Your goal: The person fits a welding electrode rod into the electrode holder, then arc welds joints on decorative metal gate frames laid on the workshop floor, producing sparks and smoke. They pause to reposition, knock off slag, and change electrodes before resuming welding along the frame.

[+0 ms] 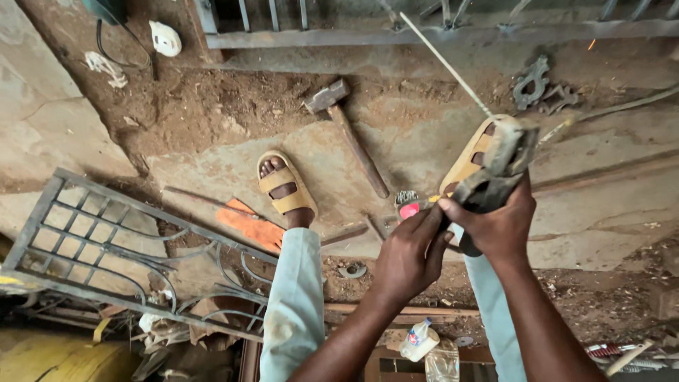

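Hammer [346,134] on the ground ahead of the feet, metal grille [106,240] lying to the left, bottle [419,341] below the hands

Worn matt metal electrode holder [495,166], wooden-handled steel hammer [350,134], rusty iron grille [106,240], rough concrete floor [424,148]

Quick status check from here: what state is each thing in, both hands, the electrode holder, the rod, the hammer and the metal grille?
right hand: closed around the electrode holder's handle
left hand: fingertips at the holder's handle, by the right hand
electrode holder: lifted, jaws clamped on the welding rod
welding rod: straight, pointing up and left
hammer: lying flat on the ground, untouched
metal grille: lying tilted at left
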